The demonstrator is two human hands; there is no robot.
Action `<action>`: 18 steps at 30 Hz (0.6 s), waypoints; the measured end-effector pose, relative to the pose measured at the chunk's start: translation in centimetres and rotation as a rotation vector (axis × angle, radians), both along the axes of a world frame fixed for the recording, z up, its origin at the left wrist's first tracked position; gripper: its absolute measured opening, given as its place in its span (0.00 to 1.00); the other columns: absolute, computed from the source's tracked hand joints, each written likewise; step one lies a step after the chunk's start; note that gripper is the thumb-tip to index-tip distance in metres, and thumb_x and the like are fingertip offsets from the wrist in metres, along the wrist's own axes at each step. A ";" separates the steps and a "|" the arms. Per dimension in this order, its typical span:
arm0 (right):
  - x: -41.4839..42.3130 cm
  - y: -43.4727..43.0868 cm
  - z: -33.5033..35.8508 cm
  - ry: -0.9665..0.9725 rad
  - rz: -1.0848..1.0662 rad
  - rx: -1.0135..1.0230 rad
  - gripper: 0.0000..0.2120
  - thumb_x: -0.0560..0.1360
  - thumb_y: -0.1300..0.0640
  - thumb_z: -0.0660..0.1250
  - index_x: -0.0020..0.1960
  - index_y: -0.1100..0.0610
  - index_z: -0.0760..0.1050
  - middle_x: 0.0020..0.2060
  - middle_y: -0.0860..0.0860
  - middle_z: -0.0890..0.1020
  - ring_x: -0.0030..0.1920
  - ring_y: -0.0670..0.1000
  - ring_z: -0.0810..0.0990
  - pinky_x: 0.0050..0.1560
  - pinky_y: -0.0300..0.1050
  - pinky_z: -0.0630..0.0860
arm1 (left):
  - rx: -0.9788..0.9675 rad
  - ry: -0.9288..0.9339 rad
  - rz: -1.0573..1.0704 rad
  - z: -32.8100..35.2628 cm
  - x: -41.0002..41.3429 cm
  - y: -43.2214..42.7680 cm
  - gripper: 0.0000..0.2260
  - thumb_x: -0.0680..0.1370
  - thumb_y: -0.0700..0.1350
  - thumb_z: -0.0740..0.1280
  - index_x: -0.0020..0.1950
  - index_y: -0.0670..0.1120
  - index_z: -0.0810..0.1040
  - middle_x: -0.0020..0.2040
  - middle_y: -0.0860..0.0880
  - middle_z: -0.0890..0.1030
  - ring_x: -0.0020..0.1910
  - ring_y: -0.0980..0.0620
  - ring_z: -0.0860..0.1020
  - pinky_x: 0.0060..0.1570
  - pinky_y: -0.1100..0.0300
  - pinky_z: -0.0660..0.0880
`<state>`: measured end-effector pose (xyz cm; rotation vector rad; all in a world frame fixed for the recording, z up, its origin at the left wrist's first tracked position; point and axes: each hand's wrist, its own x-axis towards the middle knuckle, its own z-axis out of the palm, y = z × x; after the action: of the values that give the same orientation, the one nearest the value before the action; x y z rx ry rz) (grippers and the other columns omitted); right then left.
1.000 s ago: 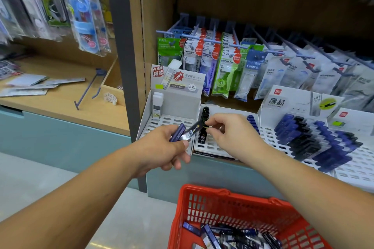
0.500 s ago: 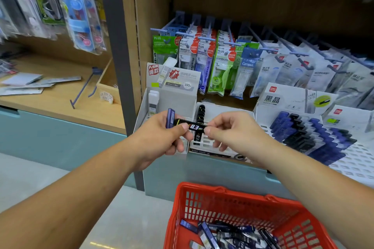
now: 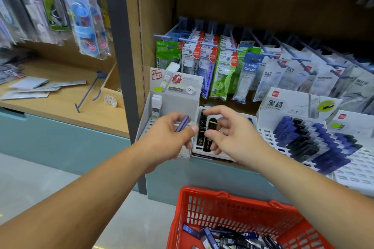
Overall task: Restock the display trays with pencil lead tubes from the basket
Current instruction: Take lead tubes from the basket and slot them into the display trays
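Since 0.5 s ago the hands have parted: black tube [image 3: 212, 127] no longer spans them and sits at right hand [image 3: 234, 137], over the middle tray [image 3: 202, 154]. Blur and curled fingers hide whether the right hand pinches it; cannot tell. Left hand [image 3: 168, 137] grips a purple tube [image 3: 182, 126]; spare tubes [image 3: 232, 236] lie in the red basket [image 3: 202, 204], cut off below.
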<state>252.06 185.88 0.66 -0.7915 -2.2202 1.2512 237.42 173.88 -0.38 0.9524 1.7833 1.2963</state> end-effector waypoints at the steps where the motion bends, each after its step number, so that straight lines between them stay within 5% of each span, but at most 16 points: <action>1: 0.0 0.0 -0.2 0.015 -0.028 -0.036 0.15 0.78 0.68 0.69 0.57 0.50 0.75 0.32 0.51 0.77 0.33 0.56 0.84 0.36 0.50 0.84 | -0.051 -0.013 0.029 -0.3 -0.3 -0.1 0.08 0.83 0.55 0.67 0.57 0.52 0.75 0.34 0.48 0.81 0.23 0.55 0.66 0.23 0.63 0.64; 5: -0.2 -0.3 -1.2 0.036 -0.088 -0.075 0.11 0.80 0.69 0.66 0.50 0.53 0.72 0.38 0.59 0.83 0.41 0.56 0.87 0.44 0.50 0.84 | -0.153 -0.102 0.040 -0.7 -1.0 -0.3 0.07 0.84 0.47 0.61 0.52 0.45 0.71 0.37 0.44 0.78 0.22 0.54 0.65 0.24 0.64 0.59; 13: -0.2 0.3 -2.9 0.015 -0.161 0.072 0.12 0.75 0.66 0.73 0.44 0.50 0.79 0.38 0.53 0.84 0.40 0.57 0.86 0.47 0.56 0.84 | -0.146 -0.117 -0.066 0.0 -0.5 -1.3 0.10 0.87 0.50 0.58 0.57 0.43 0.73 0.44 0.42 0.88 0.34 0.46 0.82 0.27 0.60 0.69; 18: -0.5 0.3 -3.4 -0.018 -0.118 0.160 0.12 0.75 0.66 0.74 0.44 0.48 0.80 0.37 0.54 0.84 0.37 0.52 0.84 0.40 0.40 0.80 | -0.100 -0.117 0.016 0.0 -0.4 -1.3 0.10 0.84 0.48 0.66 0.57 0.43 0.81 0.50 0.43 0.87 0.41 0.51 0.84 0.34 0.57 0.80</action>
<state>251.52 186.17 -2.77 -0.8594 -2.2203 1.0007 236.99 172.56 -0.38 0.7933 1.7510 1.2349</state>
